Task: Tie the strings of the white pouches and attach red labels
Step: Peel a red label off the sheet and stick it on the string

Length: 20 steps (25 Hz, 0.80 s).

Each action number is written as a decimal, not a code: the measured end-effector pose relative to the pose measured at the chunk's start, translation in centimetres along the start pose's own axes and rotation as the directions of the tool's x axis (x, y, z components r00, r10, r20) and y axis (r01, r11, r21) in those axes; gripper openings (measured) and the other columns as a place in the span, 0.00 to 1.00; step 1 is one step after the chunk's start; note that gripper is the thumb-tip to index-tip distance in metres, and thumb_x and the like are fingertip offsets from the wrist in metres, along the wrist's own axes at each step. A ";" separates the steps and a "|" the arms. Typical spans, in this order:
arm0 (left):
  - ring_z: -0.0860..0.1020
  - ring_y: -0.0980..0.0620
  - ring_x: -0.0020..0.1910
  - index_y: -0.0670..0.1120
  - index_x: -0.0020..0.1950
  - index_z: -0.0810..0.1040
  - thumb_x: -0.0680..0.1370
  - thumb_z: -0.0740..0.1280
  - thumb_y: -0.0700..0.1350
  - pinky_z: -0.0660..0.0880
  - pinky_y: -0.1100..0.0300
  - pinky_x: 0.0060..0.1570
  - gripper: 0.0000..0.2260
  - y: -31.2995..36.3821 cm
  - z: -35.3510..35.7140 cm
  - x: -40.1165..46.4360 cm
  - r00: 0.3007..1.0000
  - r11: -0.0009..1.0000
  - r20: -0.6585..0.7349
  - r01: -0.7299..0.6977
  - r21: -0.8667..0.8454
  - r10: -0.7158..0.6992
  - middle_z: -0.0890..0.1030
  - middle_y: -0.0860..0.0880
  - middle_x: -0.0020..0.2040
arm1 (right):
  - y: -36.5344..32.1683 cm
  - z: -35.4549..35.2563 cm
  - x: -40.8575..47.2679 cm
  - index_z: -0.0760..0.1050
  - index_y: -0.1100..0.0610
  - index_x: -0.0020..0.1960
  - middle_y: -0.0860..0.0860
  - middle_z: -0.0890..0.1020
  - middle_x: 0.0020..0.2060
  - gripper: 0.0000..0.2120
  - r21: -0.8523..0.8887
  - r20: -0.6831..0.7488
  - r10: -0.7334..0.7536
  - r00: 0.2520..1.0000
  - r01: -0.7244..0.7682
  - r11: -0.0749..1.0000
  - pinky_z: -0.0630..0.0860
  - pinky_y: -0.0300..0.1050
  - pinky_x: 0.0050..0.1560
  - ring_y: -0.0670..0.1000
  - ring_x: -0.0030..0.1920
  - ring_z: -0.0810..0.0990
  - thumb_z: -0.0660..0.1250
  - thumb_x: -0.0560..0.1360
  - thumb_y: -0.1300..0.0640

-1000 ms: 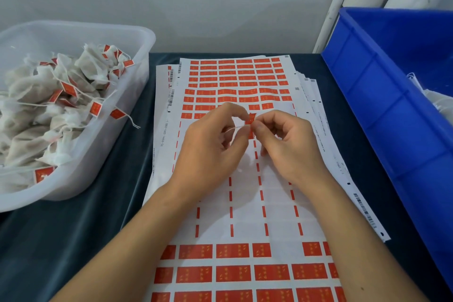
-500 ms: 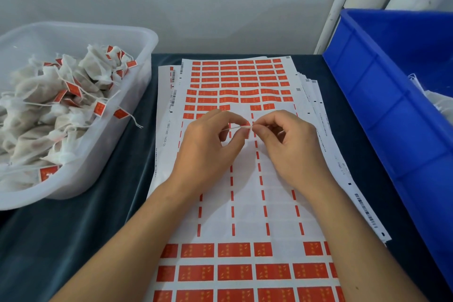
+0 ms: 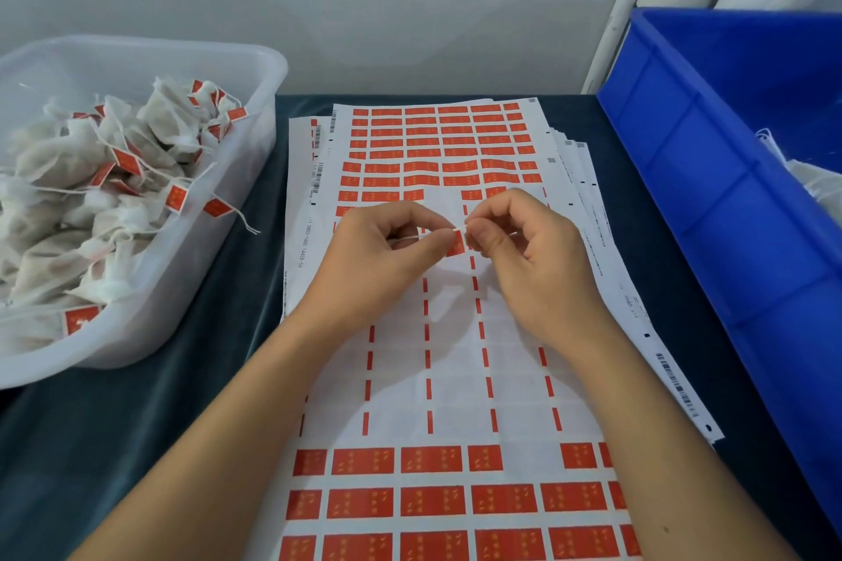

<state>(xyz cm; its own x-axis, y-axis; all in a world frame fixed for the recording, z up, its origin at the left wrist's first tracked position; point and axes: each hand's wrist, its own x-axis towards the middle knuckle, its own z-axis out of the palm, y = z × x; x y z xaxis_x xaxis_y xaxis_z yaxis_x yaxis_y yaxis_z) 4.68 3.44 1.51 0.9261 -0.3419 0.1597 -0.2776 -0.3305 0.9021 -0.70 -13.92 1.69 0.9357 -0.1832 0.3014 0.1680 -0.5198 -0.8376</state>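
My left hand [image 3: 382,251] and my right hand [image 3: 528,260] meet fingertip to fingertip above the label sheets [image 3: 455,355]. Between them a small red label [image 3: 455,243] hangs folded over a thin white string [image 3: 459,226]. My left thumb and forefinger pinch the label. My right thumb and forefinger pinch the string end beside it. The pouch on this string is hidden behind my left hand. Finished white pouches [image 3: 91,196] with red labels fill the clear tub at the left.
A clear plastic tub [image 3: 255,73] stands at the left on the dark cloth [image 3: 136,424]. At the right a large blue crate [image 3: 729,196] holds some white pouches [image 3: 811,178]. Stacked sheets of red stickers cover the middle.
Both hands stayed together over the sheet, shifting only slightly. The label is still pinched on the string between the fingertips.
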 end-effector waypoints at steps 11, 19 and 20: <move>0.78 0.53 0.34 0.62 0.45 0.86 0.78 0.73 0.52 0.74 0.71 0.35 0.04 0.2 -0.1 0.0 0.999 0.999 0.020 0.036 -0.037 -0.035 0.84 0.55 0.37 | -0.2 -0.1 0.0 0.77 0.48 0.50 0.39 0.81 0.41 0.04 0.033 0.026 -0.003 1.000 0.002 0.999 0.74 0.25 0.47 0.39 0.47 0.81 0.66 0.83 0.56; 0.78 0.46 0.38 0.61 0.44 0.87 0.78 0.74 0.53 0.76 0.66 0.36 0.03 0.3 -0.1 0.0 0.998 0.997 0.036 0.047 -0.054 -0.045 0.84 0.50 0.37 | -0.1 0.0 0.0 0.77 0.49 0.51 0.40 0.81 0.40 0.04 0.036 0.030 -0.007 1.000 0.006 0.999 0.75 0.26 0.46 0.40 0.46 0.81 0.66 0.83 0.56; 0.78 0.47 0.37 0.61 0.44 0.87 0.77 0.74 0.53 0.75 0.67 0.36 0.03 0.3 -0.1 0.0 0.998 0.997 0.035 0.048 -0.053 -0.046 0.84 0.50 0.37 | -0.1 0.0 0.0 0.77 0.49 0.51 0.40 0.81 0.40 0.04 0.038 0.029 -0.008 1.000 0.007 0.999 0.75 0.26 0.46 0.40 0.46 0.81 0.66 0.83 0.57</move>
<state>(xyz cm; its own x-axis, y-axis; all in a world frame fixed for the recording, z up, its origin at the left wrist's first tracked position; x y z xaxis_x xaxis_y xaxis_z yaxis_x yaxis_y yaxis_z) 4.56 3.41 1.80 0.9285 -0.3567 0.1035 -0.2186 -0.2997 0.9286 -0.77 -13.90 1.78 0.9429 -0.1550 0.2948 0.1862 -0.4886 -0.8524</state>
